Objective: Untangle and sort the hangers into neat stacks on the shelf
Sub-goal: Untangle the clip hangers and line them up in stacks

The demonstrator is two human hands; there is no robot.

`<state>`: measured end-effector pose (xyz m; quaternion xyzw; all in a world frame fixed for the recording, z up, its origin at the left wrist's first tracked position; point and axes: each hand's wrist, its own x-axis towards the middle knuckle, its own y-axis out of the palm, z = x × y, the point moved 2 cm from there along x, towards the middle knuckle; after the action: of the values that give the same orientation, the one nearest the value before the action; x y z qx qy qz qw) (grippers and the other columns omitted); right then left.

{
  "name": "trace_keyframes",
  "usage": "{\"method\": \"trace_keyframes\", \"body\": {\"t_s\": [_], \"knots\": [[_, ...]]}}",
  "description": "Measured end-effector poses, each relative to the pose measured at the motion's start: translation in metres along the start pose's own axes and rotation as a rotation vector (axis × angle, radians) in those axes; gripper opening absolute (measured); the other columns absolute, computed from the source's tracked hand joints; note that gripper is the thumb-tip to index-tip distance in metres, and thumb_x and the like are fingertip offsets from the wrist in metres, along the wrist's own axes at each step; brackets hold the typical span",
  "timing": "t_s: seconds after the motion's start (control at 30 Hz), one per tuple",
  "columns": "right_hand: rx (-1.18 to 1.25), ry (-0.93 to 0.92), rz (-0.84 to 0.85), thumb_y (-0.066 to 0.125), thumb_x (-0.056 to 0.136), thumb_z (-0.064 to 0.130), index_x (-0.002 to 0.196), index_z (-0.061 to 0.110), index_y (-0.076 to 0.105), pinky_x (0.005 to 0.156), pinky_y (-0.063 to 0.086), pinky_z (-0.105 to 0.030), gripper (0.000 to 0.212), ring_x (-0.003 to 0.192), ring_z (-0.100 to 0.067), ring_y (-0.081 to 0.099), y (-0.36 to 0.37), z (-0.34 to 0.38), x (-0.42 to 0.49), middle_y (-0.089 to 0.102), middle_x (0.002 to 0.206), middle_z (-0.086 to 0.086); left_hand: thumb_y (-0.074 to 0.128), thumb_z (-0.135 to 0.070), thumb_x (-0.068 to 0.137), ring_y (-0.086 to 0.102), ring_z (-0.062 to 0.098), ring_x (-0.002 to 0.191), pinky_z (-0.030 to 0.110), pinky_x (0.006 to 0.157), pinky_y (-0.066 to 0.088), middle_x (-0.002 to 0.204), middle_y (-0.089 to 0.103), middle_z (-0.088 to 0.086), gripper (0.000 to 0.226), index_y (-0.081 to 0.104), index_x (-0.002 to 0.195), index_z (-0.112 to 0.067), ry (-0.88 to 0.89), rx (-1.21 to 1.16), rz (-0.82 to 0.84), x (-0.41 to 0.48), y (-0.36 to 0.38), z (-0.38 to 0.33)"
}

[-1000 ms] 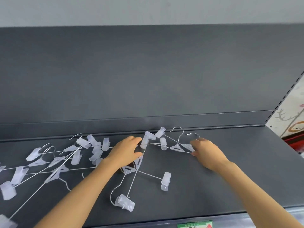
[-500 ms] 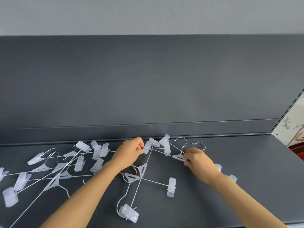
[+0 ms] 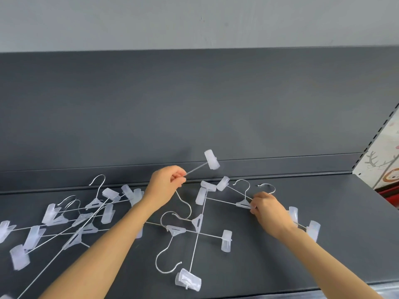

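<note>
Dark grey shelf (image 3: 313, 262), grey back panel (image 3: 194, 104), and the tangled hangers (image 3: 82, 223) sprawl across the lower left and centre. The left hand (image 3: 165, 186), pinching one rod (image 3: 195, 169), has lifted it off the pile, its clip (image 3: 211, 162) now airborne mid-frame, while the right hand (image 3: 267, 209), also pinching, pins a neighbouring hanger (image 3: 243, 204) down. One is likely coming free; no stacks yet. No writing legible, just cartoon animals (image 3: 388, 175) far right.

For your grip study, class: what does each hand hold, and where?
Left hand pinches a raised clip hanger by its wire bar; right hand pinches another clip hanger beside its plastic centre piece.
</note>
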<state>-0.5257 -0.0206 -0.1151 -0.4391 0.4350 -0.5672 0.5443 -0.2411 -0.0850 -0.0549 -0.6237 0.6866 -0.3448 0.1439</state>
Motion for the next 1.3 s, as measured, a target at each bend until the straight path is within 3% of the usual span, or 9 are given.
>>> {"method": "trace_keyframes", "body": {"t_s": [0.17,0.3,0.4,0.6,0.77,0.97,1.1,1.2,1.3], "knots": [[0.009,-0.006,-0.039,0.051,0.086,0.013,0.074,0.008,0.057,0.07,0.047,-0.037,0.014,0.086,-0.029,0.047,-0.002,0.0,-0.002,0.049,0.085,-0.002,0.061,0.0,0.086,0.063,-0.003,0.063,0.008,0.06,0.048,0.075,0.066,-0.006,0.015,0.071,0.087,-0.012,-0.004,-0.137,-0.176,0.003,-0.017,-0.008],[0.066,-0.084,-0.126,0.054,0.089,0.019,0.095,0.009,0.062,0.078,0.045,-0.033,0.014,0.103,-0.026,0.049,-0.011,0.02,-0.007,0.056,0.103,-0.002,0.062,-0.002,0.083,0.065,0.014,0.065,0.03,0.069,0.057,0.071,0.069,0.001,0.015,0.069,0.076,-0.013,-0.096,-0.3,-0.309,0.006,-0.021,-0.014],[0.125,-0.127,-0.115,0.05,0.091,0.02,0.102,0.007,0.061,0.075,0.044,-0.031,0.02,0.105,-0.024,0.051,-0.02,0.044,-0.007,0.055,0.106,-0.003,0.064,-0.002,0.08,0.06,0.012,0.059,0.039,0.072,0.057,0.071,0.069,0.003,0.011,0.069,0.076,-0.009,-0.124,-0.316,-0.327,0.007,-0.02,-0.016],[0.191,-0.278,0.096,0.051,0.092,0.029,0.11,0.006,0.059,0.085,0.045,-0.035,0.03,0.102,-0.024,0.053,-0.02,0.088,-0.009,0.057,0.109,-0.008,0.064,-0.002,0.081,0.063,0.007,0.062,0.015,0.061,0.05,0.072,0.069,0.005,0.008,0.066,0.075,-0.006,-0.09,-0.399,-0.391,0.005,-0.029,-0.029],[0.35,-0.22,0.087,0.053,0.091,0.027,0.102,0.005,0.06,0.079,0.045,-0.034,0.026,0.084,-0.024,0.053,-0.024,0.096,-0.007,0.059,0.089,-0.008,0.06,0.0,0.086,0.071,0.023,0.087,0.041,0.081,0.056,0.073,0.064,0.018,0.016,0.057,0.073,-0.008,-0.208,-0.765,-0.496,0.007,-0.046,-0.012],[0.429,-0.186,0.101,0.051,0.092,0.026,0.108,0.003,0.059,0.09,0.047,-0.037,0.029,0.111,-0.027,0.055,-0.026,0.105,-0.001,0.062,0.111,-0.016,0.051,0.001,0.095,0.067,0.022,0.094,0.043,0.085,0.053,0.102,0.058,0.017,0.009,0.049,0.088,-0.003,-0.467,-1.311,-0.547,0.005,-0.04,0.004],[0.523,-0.125,0.065,0.055,0.092,0.026,0.122,0.017,0.06,0.088,0.046,-0.023,0.032,0.11,-0.014,0.059,-0.029,0.104,0.001,0.066,0.113,-0.001,0.054,0.0,0.094,0.068,0.024,0.098,0.038,0.081,0.056,0.101,0.059,0.016,0.011,0.05,0.084,-0.004,-0.431,-1.237,-0.477,-0.003,-0.034,0.0],[0.533,-0.073,0.005,0.055,0.091,0.024,0.116,0.015,0.063,0.085,0.048,-0.029,0.028,0.103,-0.02,0.062,-0.033,0.091,0.002,0.066,0.109,-0.009,0.057,0.001,0.091,0.071,0.023,0.091,0.037,0.078,0.059,0.089,0.062,0.013,0.012,0.052,0.082,-0.003,-0.322,-1.104,-0.408,-0.004,-0.035,-0.015],[0.437,-0.035,-0.023,0.055,0.091,0.022,0.117,0.019,0.062,0.087,0.046,-0.029,0.027,0.101,-0.018,0.058,-0.034,0.063,0.001,0.062,0.111,-0.002,0.062,0.004,0.086,0.071,0.022,0.081,0.033,0.077,0.058,0.078,0.066,0.017,0.013,0.056,0.076,-0.002,-0.177,-0.852,-0.333,0.0,-0.035,-0.037]]}}
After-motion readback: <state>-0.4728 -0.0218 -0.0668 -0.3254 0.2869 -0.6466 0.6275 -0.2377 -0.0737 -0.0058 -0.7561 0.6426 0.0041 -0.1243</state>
